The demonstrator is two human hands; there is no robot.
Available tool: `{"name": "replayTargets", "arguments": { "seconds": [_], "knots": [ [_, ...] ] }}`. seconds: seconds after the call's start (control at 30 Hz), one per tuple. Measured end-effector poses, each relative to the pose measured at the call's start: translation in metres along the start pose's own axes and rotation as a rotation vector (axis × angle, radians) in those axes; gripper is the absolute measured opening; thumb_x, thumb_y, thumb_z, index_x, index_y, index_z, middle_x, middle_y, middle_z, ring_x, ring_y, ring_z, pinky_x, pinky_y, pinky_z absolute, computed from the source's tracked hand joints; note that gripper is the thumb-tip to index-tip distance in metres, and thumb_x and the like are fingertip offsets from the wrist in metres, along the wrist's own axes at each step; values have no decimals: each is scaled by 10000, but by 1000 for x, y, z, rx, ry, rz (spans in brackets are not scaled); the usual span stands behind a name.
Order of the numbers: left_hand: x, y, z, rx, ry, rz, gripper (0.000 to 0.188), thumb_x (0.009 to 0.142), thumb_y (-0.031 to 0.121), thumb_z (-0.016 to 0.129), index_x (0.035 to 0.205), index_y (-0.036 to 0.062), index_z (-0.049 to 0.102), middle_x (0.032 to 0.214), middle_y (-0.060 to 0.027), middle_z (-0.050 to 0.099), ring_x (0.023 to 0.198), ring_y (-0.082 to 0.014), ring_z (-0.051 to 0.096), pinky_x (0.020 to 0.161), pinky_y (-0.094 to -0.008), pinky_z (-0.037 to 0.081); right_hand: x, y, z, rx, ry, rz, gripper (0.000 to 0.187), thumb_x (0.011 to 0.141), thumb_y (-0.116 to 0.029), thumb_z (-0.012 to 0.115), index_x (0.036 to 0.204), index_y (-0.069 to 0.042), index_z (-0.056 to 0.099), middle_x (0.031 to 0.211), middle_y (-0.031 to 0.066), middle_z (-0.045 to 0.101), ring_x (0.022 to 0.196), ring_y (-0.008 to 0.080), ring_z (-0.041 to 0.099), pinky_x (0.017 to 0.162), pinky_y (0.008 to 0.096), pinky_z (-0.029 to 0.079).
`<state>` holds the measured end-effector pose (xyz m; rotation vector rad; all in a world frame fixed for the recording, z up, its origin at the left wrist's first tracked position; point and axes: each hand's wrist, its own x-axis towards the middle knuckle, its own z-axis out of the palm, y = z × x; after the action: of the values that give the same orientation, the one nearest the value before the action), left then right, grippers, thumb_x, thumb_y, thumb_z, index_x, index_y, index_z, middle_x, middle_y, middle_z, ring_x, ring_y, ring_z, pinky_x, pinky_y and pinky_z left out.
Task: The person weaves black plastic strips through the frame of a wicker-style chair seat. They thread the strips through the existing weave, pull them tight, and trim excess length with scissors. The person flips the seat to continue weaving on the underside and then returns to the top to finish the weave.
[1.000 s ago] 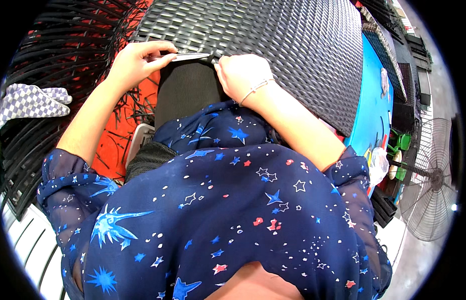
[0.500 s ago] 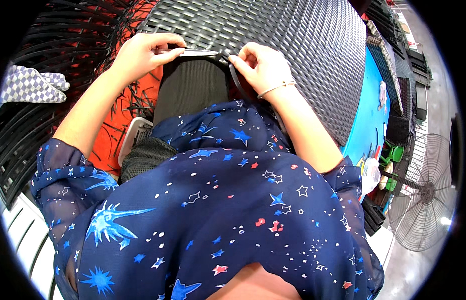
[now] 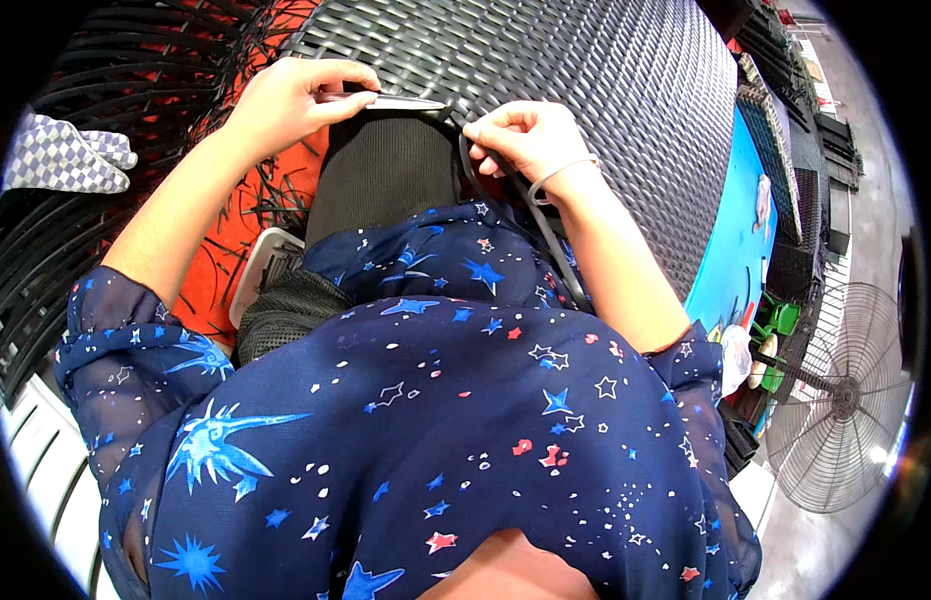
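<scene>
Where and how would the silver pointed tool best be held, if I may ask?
Likely by the left end of the tool, coming from the left, as the left hand pinches it: it lies nearly level, tapering rightward.

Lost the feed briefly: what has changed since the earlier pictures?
The right hand has moved rightward, away from the tip of the metal tool; more of the black strip it pinches now shows. Unchanged: the left hand grips the tool, and the checkered cloth lies at left.
</scene>
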<state>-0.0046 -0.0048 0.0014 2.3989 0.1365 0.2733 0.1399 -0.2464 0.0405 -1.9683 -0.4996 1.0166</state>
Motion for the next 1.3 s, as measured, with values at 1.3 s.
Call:
{"name": "replayTargets", "arguments": {
  "seconds": [1.3],
  "knots": [
    [-15, 20, 28, -332, -1, -271, 250, 844, 211, 772, 980, 9, 723, 770, 46, 635, 686, -25, 514, 613, -197, 414, 35, -12, 1, -715, 0, -322, 221, 799, -308, 721, 868, -100, 751, 787, 102, 721, 756, 235, 699, 730, 354, 543]
  ]
}}
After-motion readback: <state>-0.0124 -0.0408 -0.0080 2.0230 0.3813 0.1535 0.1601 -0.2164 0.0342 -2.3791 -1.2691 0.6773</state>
